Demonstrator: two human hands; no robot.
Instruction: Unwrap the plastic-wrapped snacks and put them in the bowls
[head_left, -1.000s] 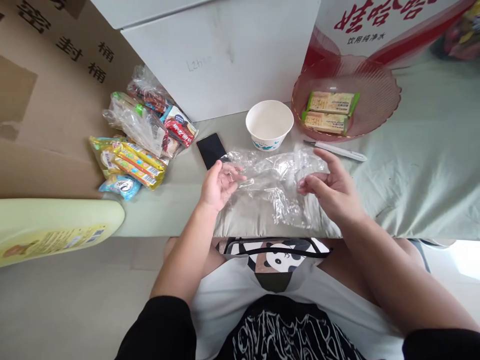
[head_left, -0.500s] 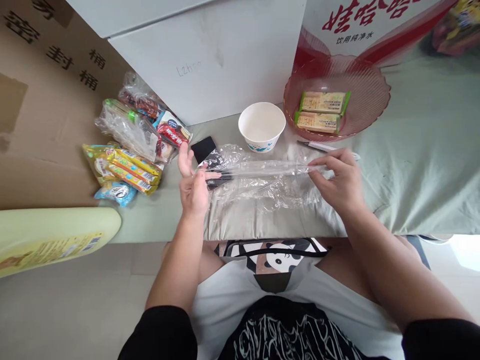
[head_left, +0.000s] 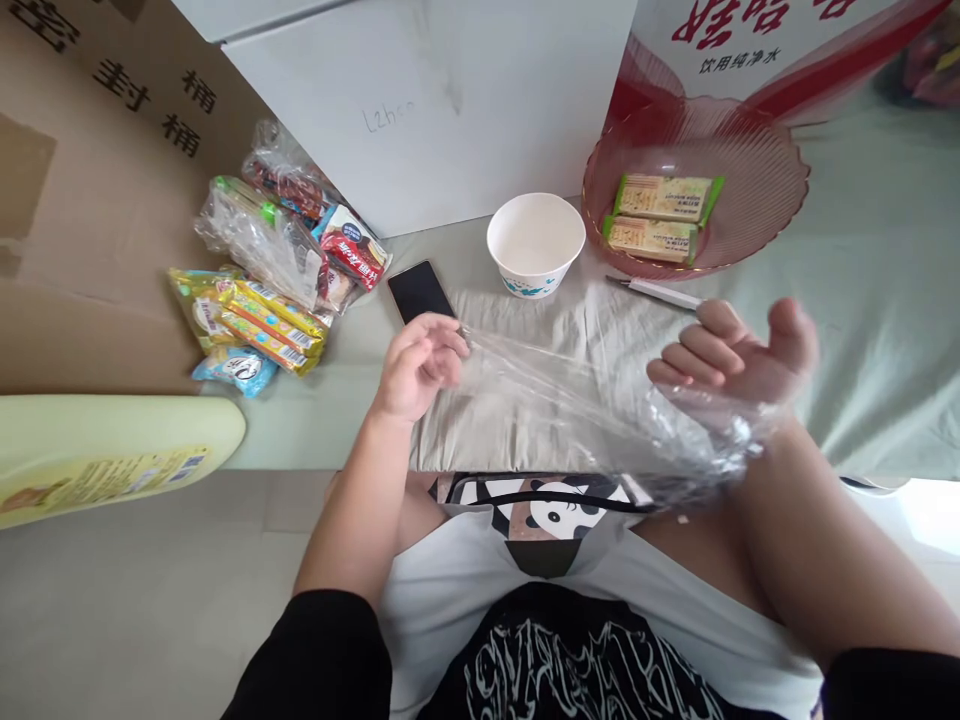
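A clear, crinkled sheet of plastic film is stretched slantwise between my two hands above the cloth. My left hand grips its upper left end with curled fingers, just below the dark phone. The film's bunched lower right part lies against the wrist of my right hand. That hand is turned palm up and slightly blurred, its fingers loosely bent and its thumb held away, with no grip on the film visible. Ahead of my hands stands a white paper bowl; nothing shows inside it.
A pink glass bowl holds two biscuit packs. A white-handled knife lies before it. Snack packets are piled at the left, beside a cardboard box and a pale yellow container. White boxes stand behind.
The film has lifted off the cloth and swung down to the right, uncovering the phone. My right hand has let go its pinch, moved right and turned palm up. My left hand has closed and shifted right.
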